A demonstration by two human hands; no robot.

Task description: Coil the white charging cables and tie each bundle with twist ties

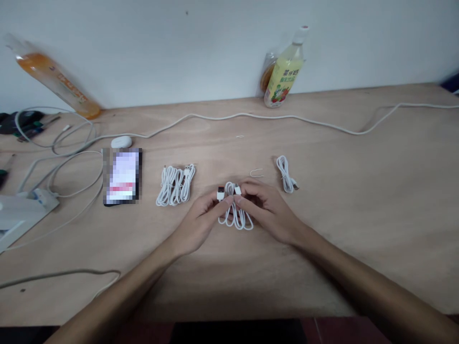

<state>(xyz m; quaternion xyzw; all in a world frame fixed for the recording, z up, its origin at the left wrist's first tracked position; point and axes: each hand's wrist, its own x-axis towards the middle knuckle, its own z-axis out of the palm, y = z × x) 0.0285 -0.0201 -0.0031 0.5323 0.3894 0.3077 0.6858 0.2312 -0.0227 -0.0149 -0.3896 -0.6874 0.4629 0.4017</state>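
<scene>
Between my two hands is a white USB cable (234, 217), folded into several loops, its connectors pointing away from me. My left hand (206, 215) pinches its left side, the thumb lying across the loops beside a USB plug. On the other side my right hand (270, 210) grips the same cable, thumb near the second connector. Left of my hands lie coiled white cables (175, 185), bundled side by side. To the right rests one more coiled white cable (285, 174). A short white twist tie (256, 173) lies just beyond my right hand.
A phone (124, 177) with a blurred screen and a white earbud case (121, 142) lie at left, near a power strip (28, 220) and loose cords. A long white cord (244, 114) crosses the back. An orange bottle (59, 86) and a yellow-labelled bottle (285, 71) stand by the wall.
</scene>
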